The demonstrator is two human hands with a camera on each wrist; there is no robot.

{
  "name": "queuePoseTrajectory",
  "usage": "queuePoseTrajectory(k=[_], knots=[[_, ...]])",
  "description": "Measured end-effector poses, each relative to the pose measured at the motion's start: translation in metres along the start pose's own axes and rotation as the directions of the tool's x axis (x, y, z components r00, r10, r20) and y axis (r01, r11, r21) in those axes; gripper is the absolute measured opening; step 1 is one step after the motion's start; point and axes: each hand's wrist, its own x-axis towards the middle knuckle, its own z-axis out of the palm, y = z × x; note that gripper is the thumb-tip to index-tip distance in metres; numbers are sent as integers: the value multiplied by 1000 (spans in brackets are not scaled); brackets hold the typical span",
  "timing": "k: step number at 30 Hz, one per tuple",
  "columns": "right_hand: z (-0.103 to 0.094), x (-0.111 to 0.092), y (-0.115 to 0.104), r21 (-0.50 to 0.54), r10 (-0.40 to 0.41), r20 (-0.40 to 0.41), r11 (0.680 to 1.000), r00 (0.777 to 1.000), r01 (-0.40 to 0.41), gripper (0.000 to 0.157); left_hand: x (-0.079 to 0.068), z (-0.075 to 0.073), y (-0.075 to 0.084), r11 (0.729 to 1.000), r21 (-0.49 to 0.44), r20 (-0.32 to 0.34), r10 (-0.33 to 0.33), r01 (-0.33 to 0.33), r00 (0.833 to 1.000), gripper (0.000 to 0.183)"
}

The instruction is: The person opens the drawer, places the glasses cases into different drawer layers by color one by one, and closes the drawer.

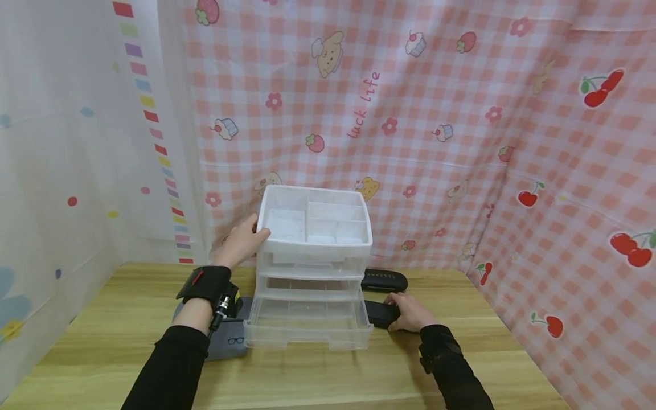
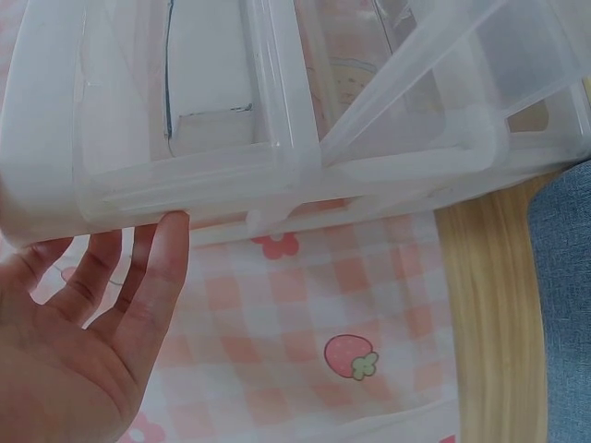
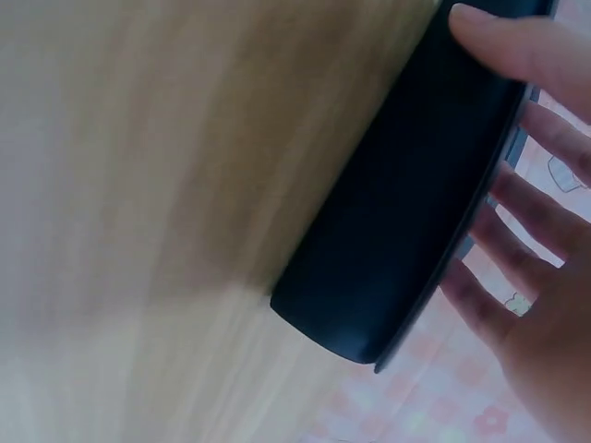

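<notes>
Head view: farthest left, a grey pouch [image 1: 225, 344] with a glasses print is seen on the desk [image 1: 113, 330], nearer the person than the fingers of the left hand [image 1: 238, 245] and partly covered by that wrist. By those fingers the white drawer unit [image 1: 312, 248] is held at its upper side edge, the thumb laid on the rim and the fingertips set against the side wall. Below and rightward of the left fingers, a clear drawer [image 1: 307, 337] is pulled out toward the person. Just beyond the right fingers, a farther black case [image 1: 385, 281] is left untouched. The nearer black case [image 1: 380, 313] is gripped between thumb and fingers of the right hand [image 1: 411, 313], beside the unit; whether its full length rests on the desk cannot be told. For good handling, the unit should be steadied lightly by the left fingers so that it is not tipped, the case should be pinched squarely across its long sides, and its end should be kept clear of the drawer's edge.
</notes>
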Motion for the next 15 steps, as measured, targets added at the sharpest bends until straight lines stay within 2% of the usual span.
queuePoseTrajectory(k=[5, 9, 11, 12, 15], knots=[[-1, -7, 3, 4, 23, -29, 1000, 999, -23, 53, -1, 0, -1, 1000, -1, 5, 9, -9, 1000, 27], [-10, -11, 2, 13, -14, -105, 1000, 994, 15, 54, 0, 0, -2, 1000, 3, -1, 16, -16, 1000, 26], [-16, -14, -1, 6, -48, -158, 999, 986, 50, 54, 1, 0, -2, 1000, 9, -6, 16, -16, 1000, 26], [-20, -16, -2, -21, -87, -200, 996, 976, 84, 54, 1, 0, -2, 1000, 9, -7, 17, -17, 1000, 27], [-32, -21, -8, -78, -141, -277, 989, 951, 124, 55, 1, 1, -2, 1000, 11, -5, 14, -14, 1000, 28]])
